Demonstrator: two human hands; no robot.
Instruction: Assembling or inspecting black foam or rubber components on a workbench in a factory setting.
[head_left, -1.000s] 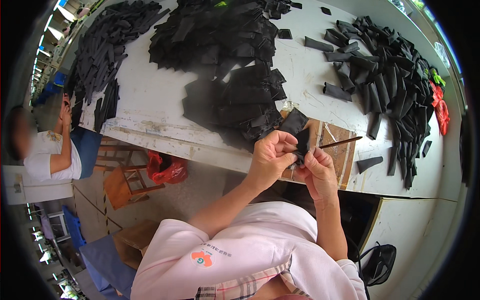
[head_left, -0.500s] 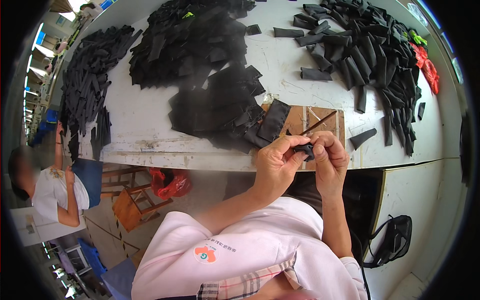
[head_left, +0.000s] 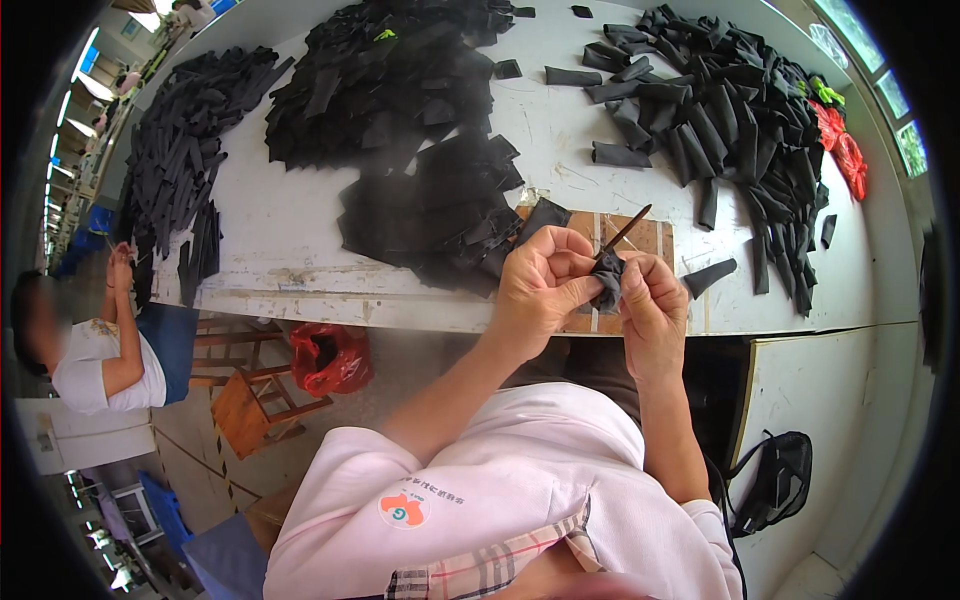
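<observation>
Head view had both of my hands up in front of my chest, just off the near edge of the table [head_left: 300, 250], with a small black fabric piece [head_left: 607, 285] caught between them. My left hand [head_left: 540, 285] was curled, thumb pressed across the piece against the forefinger, and my right hand [head_left: 650, 305] pinched its other side, fingers closed on the cloth. A thin dark stick [head_left: 628, 228] rose slantwise from the top of the piece; whether my right fingers also held it, I could not tell. The piece looked soft and limp, bunched where I squeezed it, and I judged it very light, not fragile, and not slippery; the best hold seemed to be at its folded edges, close to where the stick entered, since a loose end would only flop. A wooden board [head_left: 655, 240] lay on the table just beyond my knuckles, with another black piece [head_left: 708, 278] on the table just to its right. Black pieces lay in heaps on the table: a middle heap [head_left: 430, 210], a right heap [head_left: 740, 120], a left heap [head_left: 180, 160]. As for containers, a red bag [head_left: 330, 358] hung or sat under the table edge, its contents hidden, and a black bag [head_left: 780, 480] lay on the floor to my right, closed as far as I could see. Another person [head_left: 95, 350] sat at the far left.
</observation>
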